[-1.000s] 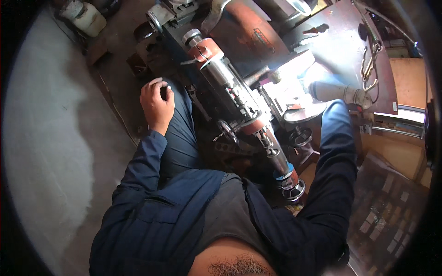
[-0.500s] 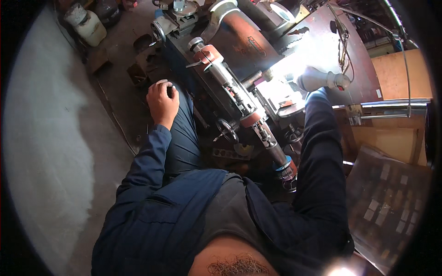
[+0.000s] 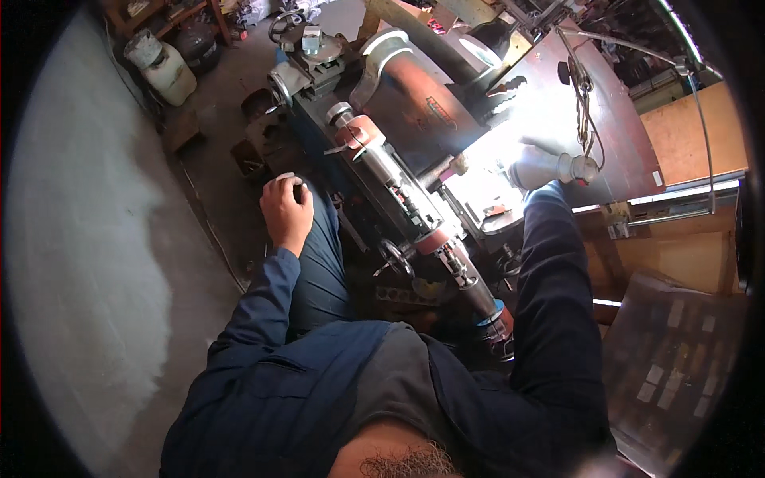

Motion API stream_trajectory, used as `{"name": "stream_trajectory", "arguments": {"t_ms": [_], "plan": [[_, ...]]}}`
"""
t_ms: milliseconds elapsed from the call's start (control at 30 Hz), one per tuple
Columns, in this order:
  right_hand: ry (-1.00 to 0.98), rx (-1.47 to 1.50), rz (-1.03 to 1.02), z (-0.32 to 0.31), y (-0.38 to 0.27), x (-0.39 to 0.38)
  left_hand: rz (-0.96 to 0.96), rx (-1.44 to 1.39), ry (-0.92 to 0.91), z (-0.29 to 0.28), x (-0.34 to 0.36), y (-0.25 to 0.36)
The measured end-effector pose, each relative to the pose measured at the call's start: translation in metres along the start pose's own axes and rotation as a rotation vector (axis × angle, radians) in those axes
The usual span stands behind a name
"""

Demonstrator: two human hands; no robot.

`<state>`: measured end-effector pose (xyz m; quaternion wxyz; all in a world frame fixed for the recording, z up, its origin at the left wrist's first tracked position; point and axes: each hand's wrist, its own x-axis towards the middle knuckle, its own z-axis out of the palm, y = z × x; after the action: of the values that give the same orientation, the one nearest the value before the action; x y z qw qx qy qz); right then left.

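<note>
My left hand (image 3: 287,211) rests by my left knee, its fingers curled round a small dark gap or thing I cannot make out. My right sleeve (image 3: 554,239) stretches forward to a lamp (image 3: 542,166) with a pale cone-shaped shade. Behind that shade and its glare my right hand is hidden. Between my arms a long metal shaft assembly (image 3: 396,185) with reddish collars runs slantwise across a machine. A small handwheel (image 3: 396,259) sits below it, nearer my left leg. Bright light washes out the machine part beside the lamp.
A large reddish cylindrical housing (image 3: 418,99) rises behind the shaft. A dark red panel (image 3: 617,143) stands at the right, beside wooden boards (image 3: 693,127). At the far left are a pale gas cylinder (image 3: 163,70) and a wooden block (image 3: 183,130). A clear plastic sheet (image 3: 677,350) lies at lower right.
The whole view has shifted, so the machine and my left hand sit slightly lower in the picture. Both arms keep nearly the same pose.
</note>
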<state>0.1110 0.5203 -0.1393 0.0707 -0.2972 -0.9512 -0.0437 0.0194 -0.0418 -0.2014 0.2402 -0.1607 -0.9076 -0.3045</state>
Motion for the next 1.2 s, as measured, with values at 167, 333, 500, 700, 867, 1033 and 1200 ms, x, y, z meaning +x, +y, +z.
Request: {"name": "stream_trajectory", "arguments": {"t_ms": [167,333,500,700,867,1033,1200], "plan": [[0.034,0.014,-0.002,0.014,-0.013,-0.003,0.012,0.004,-0.059,0.011,-0.001,0.011],[0.076,0.043,-0.006,0.016,-0.019,-0.007,0.054,0.014,-0.043,0.006,0.002,0.014],[0.067,0.052,0.009,0.020,-0.024,-0.010,0.032,0.000,-0.029,0.011,-0.003,0.008],[0.062,0.057,0.001,0.018,-0.019,-0.009,0.032,0.026,-0.021,0.010,-0.004,0.003],[0.076,0.069,-0.012,0.019,-0.014,-0.012,0.045,0.039,-0.055,0.014,0.000,0.006],[0.087,0.097,-0.016,0.023,-0.014,-0.021,0.051,0.038,-0.081,0.013,0.002,0.017],[0.105,0.116,-0.022,0.029,-0.018,-0.030,0.083,0.062,-0.079,0.017,0.001,0.018]]}}
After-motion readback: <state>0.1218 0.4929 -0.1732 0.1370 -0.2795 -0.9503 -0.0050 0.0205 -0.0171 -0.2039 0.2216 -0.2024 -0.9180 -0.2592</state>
